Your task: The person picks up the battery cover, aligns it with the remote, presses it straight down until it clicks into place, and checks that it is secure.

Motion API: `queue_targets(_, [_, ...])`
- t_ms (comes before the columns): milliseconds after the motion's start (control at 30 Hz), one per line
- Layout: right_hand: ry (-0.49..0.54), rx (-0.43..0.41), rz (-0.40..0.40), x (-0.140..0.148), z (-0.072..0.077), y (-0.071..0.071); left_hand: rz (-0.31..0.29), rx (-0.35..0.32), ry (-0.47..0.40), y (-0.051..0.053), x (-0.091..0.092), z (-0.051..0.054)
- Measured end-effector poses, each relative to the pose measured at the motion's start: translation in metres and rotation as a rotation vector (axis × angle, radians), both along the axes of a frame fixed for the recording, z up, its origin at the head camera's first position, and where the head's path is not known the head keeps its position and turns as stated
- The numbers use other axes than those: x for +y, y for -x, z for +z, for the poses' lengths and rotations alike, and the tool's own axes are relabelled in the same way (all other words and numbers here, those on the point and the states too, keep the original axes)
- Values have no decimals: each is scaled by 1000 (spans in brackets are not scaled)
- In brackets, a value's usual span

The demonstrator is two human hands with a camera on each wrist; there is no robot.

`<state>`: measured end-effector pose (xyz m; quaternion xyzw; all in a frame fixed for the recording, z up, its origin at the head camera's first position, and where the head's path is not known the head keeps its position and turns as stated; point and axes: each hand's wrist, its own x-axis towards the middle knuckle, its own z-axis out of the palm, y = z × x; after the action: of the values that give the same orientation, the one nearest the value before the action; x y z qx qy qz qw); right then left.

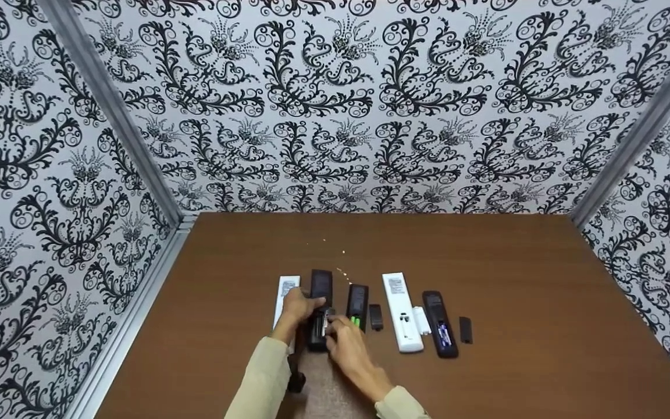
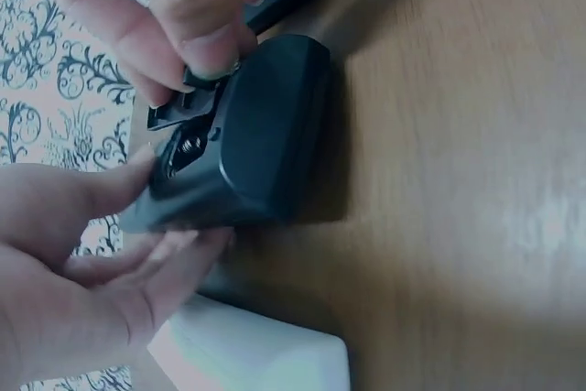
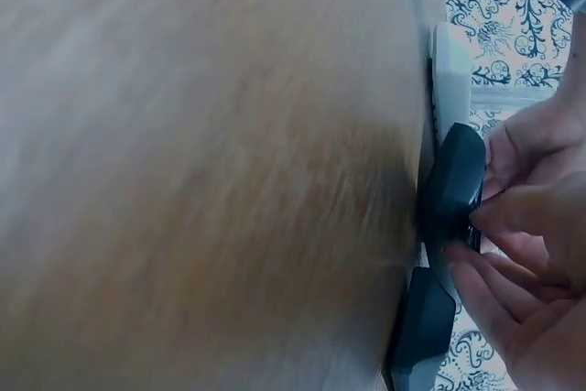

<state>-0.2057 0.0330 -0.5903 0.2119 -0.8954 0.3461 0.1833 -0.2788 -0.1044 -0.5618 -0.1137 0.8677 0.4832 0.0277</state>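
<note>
A black remote control (image 1: 321, 283) lies back up, its battery compartment uncovered at the near end. My left hand (image 1: 296, 308) grips its left side, thumb on top, fingers along the edge. From the right, my right hand (image 1: 348, 344) pinches a small dark piece, seemingly the battery cover (image 2: 174, 113), tilted at the compartment. The left wrist view shows a metal spring (image 2: 190, 145) inside. Fingers hide much of the piece and the compartment. In the right wrist view, the right hand's fingertips (image 3: 465, 258) touch the remote's near end.
Left stands a white remote (image 1: 289, 284), partly hidden by my arm. Rightward lie a black remote (image 1: 358, 297) with green batteries (image 1: 355, 321), a black cover (image 1: 376, 317), a white remote (image 1: 396, 297), a white cover (image 1: 421, 320), another black remote (image 1: 434, 302) with batteries (image 1: 444, 336), and a cover (image 1: 466, 330).
</note>
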Motion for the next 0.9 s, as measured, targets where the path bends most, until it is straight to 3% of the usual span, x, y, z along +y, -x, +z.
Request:
queue_targets(267, [77,-114,49,1,2,-1,-36,38,-188,1,-10,-13])
queue_targets(400, [94,-25,34,0,0,-1,-38,24,-273,2,-12,-18])
queue_targets(567, [61,187,-51,-1,2,3,-48,20,-282,2,-12,-20])
queue_targets(667, [57,228,-112,-1,7,7,-63,29,-298,2,-11,-20])
queue_targets(767, [118,187,-114,-1,12,10,-74,48,-290,1,-10,-20])
queue_targets(900, [240,86,-47,-4,14,15,-77,80,-243,0,-11,-19])
